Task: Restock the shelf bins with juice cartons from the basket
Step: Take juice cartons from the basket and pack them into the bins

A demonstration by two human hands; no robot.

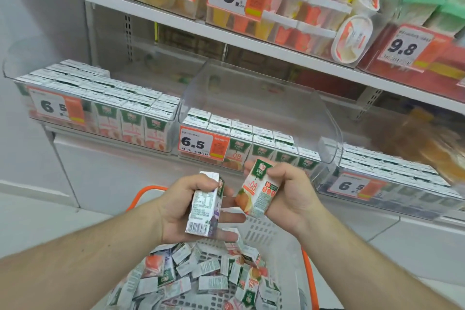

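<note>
Shelving fills the upper view, with three clear plastic bins standing side by side on the lower shelf. Left bin: packed nearly full with rows of small juice cartons, white tops up, green and pink fronts showing; its orange-and-white tag reads "6.5", partly blurred. Middle bin: cartons only along its front part, the rear space unfilled; tag reads "6.5", and one carton front shows "100%" and an inverted "08". Right bin: full of cartons, its tag "6.5" softened by blur and its far end cut off by the frame edge. Upper shelf: tags "9.9", "16.8" and "9.8" before clear boxes of tubs and packets too blurred to identify; the small print on every tag is illegible.

Basket, white lattice with an orange handle, lies at bottom centre and holds a loose heap of cartons lying at all angles; its lower part is cut off.

Left hand: fingers and thumb curled round a carton with barcode and purple side visible, held above the basket. Right hand: fingers curled round an orange-fruit carton marked "100%", held tilted just before the middle bin. A brown blur at right cannot be made out.
</note>
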